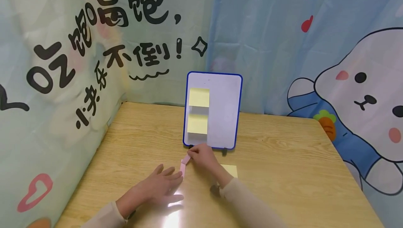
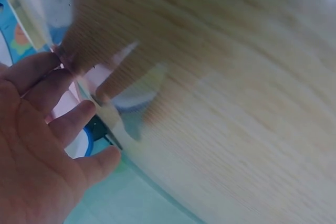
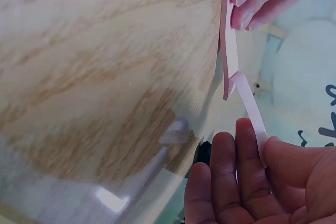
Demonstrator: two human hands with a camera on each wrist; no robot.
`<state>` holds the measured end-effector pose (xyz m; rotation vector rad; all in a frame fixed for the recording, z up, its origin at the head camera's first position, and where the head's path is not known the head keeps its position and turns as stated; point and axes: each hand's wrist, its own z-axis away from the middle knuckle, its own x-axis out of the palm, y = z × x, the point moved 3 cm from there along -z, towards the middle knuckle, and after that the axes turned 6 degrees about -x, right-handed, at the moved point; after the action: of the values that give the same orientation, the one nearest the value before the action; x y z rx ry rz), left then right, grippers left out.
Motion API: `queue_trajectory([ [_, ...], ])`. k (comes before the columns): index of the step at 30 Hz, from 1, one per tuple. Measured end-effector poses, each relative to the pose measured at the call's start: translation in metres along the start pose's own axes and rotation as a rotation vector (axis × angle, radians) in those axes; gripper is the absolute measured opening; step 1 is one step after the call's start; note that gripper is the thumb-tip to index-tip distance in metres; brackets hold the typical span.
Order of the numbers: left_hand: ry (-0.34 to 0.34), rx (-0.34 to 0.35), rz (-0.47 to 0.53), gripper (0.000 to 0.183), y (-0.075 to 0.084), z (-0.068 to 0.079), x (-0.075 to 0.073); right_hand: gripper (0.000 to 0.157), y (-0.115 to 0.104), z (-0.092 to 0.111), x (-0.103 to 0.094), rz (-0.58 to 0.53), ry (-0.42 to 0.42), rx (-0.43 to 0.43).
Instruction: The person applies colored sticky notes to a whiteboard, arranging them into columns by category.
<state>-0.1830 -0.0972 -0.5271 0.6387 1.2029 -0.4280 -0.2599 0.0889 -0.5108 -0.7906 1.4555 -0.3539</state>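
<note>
A thin pad of pink sticky notes (image 3: 227, 40) lies on the table in front of the whiteboard. My left hand (image 1: 160, 184) has its fingers spread and nearly straight, with fingertips resting on one end of the pad. From the pad's other end rises a pink sheet (image 3: 249, 103), bent upward and still touching the pad. Thumb and index finger of my right hand (image 1: 204, 157) pinch the free end of this sheet. In the left wrist view, the fingers of the left hand (image 2: 47, 129) hide most of the pad.
A blue-framed whiteboard (image 1: 224, 116) stands on small dark feet, bearing an upper yellow sticky note (image 1: 199, 97) and a lower yellow note (image 1: 197, 124). More yellow paper (image 1: 230, 170) lies beside the right forearm. Printed curtains (image 1: 258, 46) hang behind the wooden table (image 1: 283, 151).
</note>
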Motion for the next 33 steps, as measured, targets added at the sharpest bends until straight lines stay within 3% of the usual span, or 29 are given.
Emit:
queue_trajectory([
  [16,-0.006,0.005,-0.007,0.073,0.000,-0.002,0.000,0.015,0.007,-0.002,-0.007,-0.045,0.045,0.067],
  [33,-0.024,0.004,0.021,0.073,-0.002,-0.002,-0.001,0.013,0.010,-0.002,-0.015,-0.053,0.073,0.081],
])
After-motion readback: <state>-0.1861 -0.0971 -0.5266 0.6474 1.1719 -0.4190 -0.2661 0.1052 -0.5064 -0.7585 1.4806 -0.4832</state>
